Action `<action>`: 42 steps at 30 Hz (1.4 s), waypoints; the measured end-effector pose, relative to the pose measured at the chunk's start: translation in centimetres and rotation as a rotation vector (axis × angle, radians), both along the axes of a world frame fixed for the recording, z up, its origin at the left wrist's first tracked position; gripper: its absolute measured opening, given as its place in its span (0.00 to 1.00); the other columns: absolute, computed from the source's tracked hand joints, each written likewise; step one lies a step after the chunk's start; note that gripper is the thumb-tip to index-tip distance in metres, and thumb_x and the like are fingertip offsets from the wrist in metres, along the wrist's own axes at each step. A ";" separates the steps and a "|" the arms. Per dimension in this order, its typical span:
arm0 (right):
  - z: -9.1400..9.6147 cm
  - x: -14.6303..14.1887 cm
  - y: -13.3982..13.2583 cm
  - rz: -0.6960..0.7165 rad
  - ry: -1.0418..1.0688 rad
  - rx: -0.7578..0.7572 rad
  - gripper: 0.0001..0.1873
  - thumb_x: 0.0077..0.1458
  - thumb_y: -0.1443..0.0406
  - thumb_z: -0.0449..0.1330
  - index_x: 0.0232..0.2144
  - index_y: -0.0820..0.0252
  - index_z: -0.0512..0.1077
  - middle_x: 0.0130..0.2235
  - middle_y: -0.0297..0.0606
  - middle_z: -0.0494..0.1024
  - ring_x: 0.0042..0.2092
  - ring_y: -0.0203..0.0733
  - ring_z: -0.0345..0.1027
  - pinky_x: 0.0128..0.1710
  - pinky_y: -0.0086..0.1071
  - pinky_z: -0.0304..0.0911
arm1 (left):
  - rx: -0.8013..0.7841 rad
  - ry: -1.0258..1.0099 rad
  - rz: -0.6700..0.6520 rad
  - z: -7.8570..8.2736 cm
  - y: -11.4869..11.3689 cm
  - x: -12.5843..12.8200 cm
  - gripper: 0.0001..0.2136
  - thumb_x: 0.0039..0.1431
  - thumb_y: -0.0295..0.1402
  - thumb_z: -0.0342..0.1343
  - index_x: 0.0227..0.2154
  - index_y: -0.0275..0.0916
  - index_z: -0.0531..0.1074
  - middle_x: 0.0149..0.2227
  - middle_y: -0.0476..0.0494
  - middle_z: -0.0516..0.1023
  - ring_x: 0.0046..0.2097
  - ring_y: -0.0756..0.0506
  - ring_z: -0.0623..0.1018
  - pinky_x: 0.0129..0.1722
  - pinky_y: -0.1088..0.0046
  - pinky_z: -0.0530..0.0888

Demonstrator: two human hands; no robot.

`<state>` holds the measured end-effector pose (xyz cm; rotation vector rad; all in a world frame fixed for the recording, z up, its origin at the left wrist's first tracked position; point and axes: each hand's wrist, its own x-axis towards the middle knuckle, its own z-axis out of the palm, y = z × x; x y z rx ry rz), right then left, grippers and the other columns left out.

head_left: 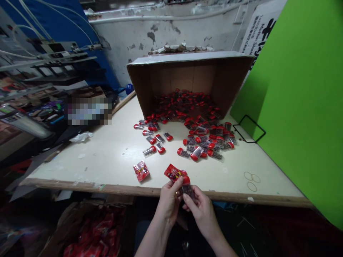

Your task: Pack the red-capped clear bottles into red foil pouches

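Observation:
My left hand (169, 200) and my right hand (201, 210) meet at the table's near edge. Between them they pinch a small clear container with a red cap (187, 186), and a red printed packet (174, 172) sticks up from the left hand's fingers. Another red packet (140, 170) lies flat on the table to the left. Farther back, a heap of the same red-capped clear containers (203, 141) spills from a cardboard box (187, 76) lying on its side, with a few loose containers (154, 140) scattered to its left.
The pale table (107, 157) has a worn wooden front edge. A green panel (297, 100) walls off the right side. Rubber bands (252, 180) lie at the near right. Below the table on the left, a box holds red packets (93, 235). Cluttered shelves fill the left.

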<state>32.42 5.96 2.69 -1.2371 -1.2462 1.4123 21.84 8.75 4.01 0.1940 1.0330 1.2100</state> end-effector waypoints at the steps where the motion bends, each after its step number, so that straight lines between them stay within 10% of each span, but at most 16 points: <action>1: 0.1 0.1 0.0 0.000 -0.017 0.002 0.13 0.56 0.56 0.57 0.37 0.60 0.69 0.31 0.37 0.75 0.27 0.39 0.69 0.28 0.30 0.66 | 0.009 0.003 -0.023 0.1 0.0 0.0 0.15 0.41 0.38 0.67 0.30 0.32 0.75 0.24 0.45 0.76 0.23 0.53 0.71 0.22 0.79 0.66; 9: 1.1 1.1 0.4 0.095 0.269 -0.137 0.12 0.56 0.59 0.57 0.36 0.62 0.71 0.29 0.35 0.73 0.22 0.30 0.61 0.23 0.24 0.57 | 0.153 0.013 -0.290 1.5 -0.1 -0.9 0.19 0.48 0.43 0.60 0.35 0.29 0.77 0.24 0.42 0.75 0.22 0.52 0.69 0.21 0.77 0.64; 31: 0.5 0.6 1.4 0.024 0.323 -0.176 0.20 0.52 0.59 0.62 0.43 0.57 0.60 0.28 0.32 0.76 0.27 0.35 0.71 0.26 0.27 0.65 | 0.148 0.012 -0.234 1.1 -0.8 -0.6 0.11 0.52 0.36 0.59 0.24 0.32 0.72 0.17 0.51 0.66 0.20 0.55 0.64 0.21 0.78 0.63; 42: -0.3 2.4 2.6 0.162 0.198 0.016 0.27 0.47 0.65 0.66 0.48 0.53 0.62 0.29 0.28 0.74 0.30 0.37 0.72 0.33 0.30 0.67 | 0.074 -0.044 -0.236 1.7 -1.4 -0.7 0.11 0.50 0.37 0.61 0.28 0.32 0.77 0.26 0.43 0.77 0.28 0.52 0.73 0.35 0.76 0.69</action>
